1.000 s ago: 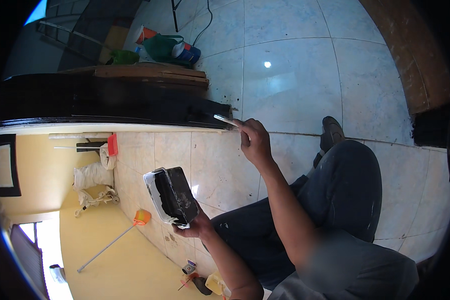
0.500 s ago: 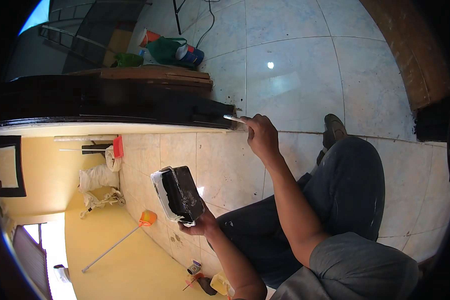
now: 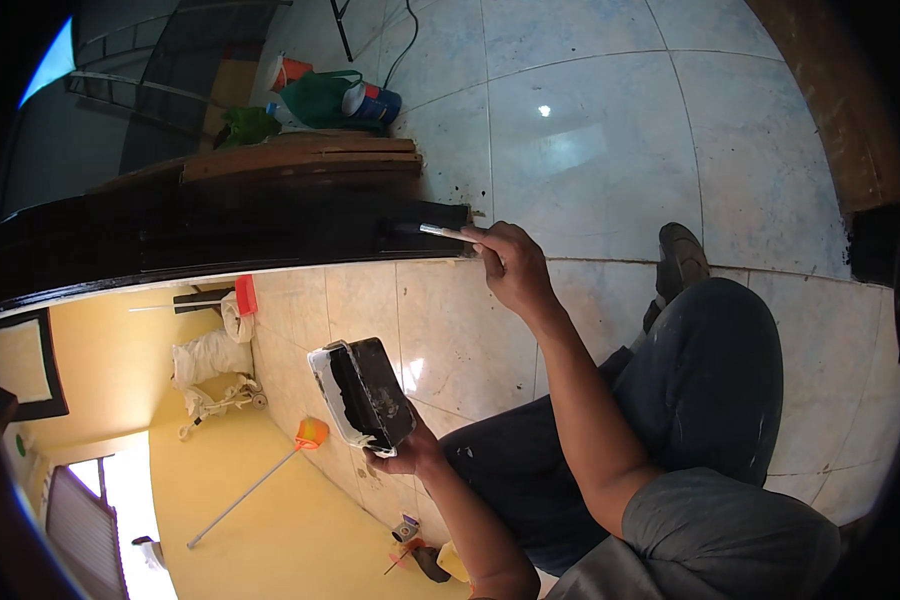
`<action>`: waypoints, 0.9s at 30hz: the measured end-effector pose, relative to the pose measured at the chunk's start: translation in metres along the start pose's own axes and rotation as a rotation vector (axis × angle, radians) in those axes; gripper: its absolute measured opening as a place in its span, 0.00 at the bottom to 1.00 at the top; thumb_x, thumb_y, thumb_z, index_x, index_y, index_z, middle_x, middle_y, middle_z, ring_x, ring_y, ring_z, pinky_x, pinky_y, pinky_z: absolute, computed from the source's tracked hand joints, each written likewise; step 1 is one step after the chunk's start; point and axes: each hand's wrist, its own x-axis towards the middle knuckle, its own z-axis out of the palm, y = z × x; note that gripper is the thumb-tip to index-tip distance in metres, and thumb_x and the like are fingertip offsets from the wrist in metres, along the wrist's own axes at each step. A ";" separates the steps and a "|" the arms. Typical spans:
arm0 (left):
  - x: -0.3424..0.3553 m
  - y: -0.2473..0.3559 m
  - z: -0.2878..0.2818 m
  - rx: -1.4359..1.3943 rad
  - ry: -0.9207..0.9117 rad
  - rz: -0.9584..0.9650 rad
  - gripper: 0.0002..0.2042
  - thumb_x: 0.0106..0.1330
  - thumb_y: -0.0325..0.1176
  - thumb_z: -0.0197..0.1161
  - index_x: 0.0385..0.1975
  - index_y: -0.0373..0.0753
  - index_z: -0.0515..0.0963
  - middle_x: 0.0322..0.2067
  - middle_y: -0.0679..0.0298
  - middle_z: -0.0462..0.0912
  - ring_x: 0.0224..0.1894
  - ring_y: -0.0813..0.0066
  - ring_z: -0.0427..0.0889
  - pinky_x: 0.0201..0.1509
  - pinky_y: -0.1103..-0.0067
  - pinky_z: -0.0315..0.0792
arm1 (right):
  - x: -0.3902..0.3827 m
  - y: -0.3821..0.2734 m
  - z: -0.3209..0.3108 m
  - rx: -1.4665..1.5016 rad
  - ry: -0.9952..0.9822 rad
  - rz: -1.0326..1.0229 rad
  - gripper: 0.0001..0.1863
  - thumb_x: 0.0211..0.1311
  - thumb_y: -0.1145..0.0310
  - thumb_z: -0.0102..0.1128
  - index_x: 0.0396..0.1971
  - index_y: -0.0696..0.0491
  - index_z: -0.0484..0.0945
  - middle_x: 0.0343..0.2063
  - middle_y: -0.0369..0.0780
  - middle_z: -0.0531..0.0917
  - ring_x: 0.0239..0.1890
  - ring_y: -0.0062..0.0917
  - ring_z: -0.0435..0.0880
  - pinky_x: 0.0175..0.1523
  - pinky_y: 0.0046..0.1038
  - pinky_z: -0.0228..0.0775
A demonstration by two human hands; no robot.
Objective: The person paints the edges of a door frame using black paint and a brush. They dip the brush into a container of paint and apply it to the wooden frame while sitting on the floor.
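My right hand (image 3: 515, 265) grips a slim paintbrush (image 3: 445, 233) by its handle. The brush reaches across the lower end of a black-painted door frame (image 3: 280, 225), its tip against or close to the dark surface; the bristles are hard to make out. Lower and to the left, my left hand (image 3: 410, 448) is closed round the near end of a rectangular paint tray (image 3: 378, 385). The tray is tilted, dark inside, with white paint smeared along its rim and black paint in it.
Pale tiled floor (image 3: 590, 180) spreads on both sides of the frame. Beyond it stand a blue-and-white paint can (image 3: 372, 102), a green bag (image 3: 320, 97) and wooden boards (image 3: 300, 158). A long-handled orange-headed tool (image 3: 311, 433) leans by the yellow wall. At right is a brown wooden panel (image 3: 840, 120).
My right hand and the brush have shifted slightly left along the frame. The tray stays in my left hand, and the whole view has turned a little.
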 end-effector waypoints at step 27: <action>-0.002 0.001 0.005 -0.040 0.036 -0.011 0.39 0.58 0.44 0.67 0.72 0.37 0.69 0.72 0.49 0.70 0.75 0.48 0.66 0.79 0.50 0.59 | 0.011 0.023 0.034 -0.123 0.034 -0.309 0.22 0.59 0.81 0.63 0.52 0.46 0.88 0.33 0.37 0.81 0.40 0.35 0.80 0.44 0.38 0.70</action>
